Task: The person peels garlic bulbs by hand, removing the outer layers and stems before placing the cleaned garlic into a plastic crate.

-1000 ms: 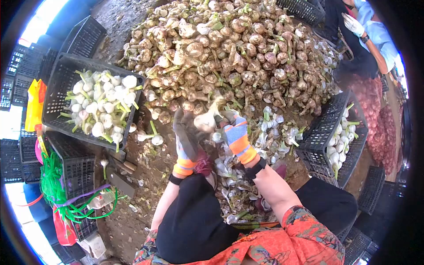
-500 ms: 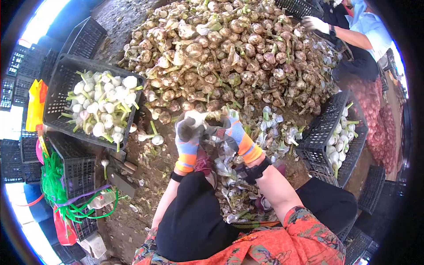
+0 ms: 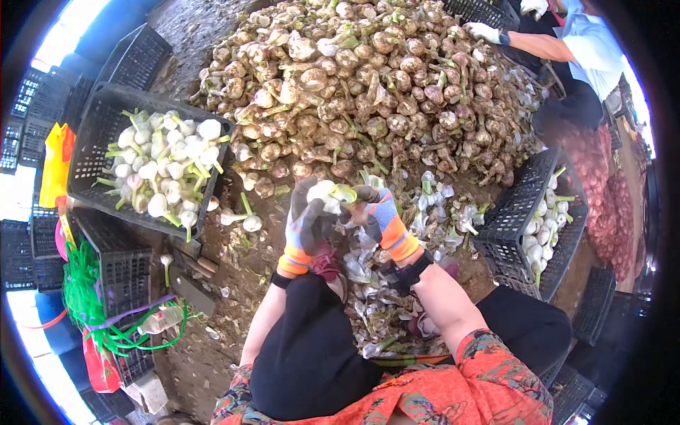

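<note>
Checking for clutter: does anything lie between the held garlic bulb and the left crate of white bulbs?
Between the garlic bulb and the crate, only two loose bulbs lie on the dirt by the crate's near corner; nothing taller shows.

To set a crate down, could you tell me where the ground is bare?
There is bare dirt between the peeled-garlic crate and the left knee. Crowded: peelings below the held garlic bulb, the unpeeled pile, the right crate.

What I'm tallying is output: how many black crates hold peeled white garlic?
2: the left crate, beside the unpeeled garlic pile, and the right crate by the person's right knee. Stacked crates at the edges may hide more.
</note>
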{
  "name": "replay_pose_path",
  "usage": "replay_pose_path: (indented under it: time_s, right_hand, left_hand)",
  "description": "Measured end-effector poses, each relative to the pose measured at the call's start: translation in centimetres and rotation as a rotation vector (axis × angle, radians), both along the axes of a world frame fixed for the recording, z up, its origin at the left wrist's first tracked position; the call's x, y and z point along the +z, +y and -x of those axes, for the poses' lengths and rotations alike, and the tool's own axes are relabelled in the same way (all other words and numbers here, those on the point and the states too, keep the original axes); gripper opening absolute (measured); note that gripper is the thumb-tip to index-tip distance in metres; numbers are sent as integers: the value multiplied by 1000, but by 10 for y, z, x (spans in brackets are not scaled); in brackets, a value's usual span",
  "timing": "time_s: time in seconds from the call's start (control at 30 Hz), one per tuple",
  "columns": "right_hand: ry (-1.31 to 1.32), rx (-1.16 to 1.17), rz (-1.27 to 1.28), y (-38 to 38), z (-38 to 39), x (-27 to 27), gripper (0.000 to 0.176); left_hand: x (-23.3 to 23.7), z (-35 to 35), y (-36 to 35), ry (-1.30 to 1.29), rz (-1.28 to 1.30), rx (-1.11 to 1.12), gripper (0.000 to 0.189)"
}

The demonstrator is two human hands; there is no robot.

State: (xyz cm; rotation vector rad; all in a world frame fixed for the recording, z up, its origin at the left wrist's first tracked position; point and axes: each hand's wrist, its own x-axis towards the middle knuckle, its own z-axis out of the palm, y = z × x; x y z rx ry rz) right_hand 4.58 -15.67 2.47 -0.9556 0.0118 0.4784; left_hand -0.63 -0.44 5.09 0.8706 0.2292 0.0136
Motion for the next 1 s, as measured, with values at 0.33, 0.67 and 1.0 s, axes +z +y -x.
replay_pose_path:
  time_s: [0.33, 0.67, 1.0]
  right_hand:
    - [-256, -115, 422, -7, -8, 12, 20]
    - [186, -353, 490, -63, -41, -20, 26]
    - [-286, 179, 564, 6, 3, 75, 19]
  left_hand:
    - [-21, -4, 16, -106, -384, -52, 54]
    - [5, 17, 21, -63, -49, -331, 80]
    - [-13, 1, 5, 99, -110, 111, 34]
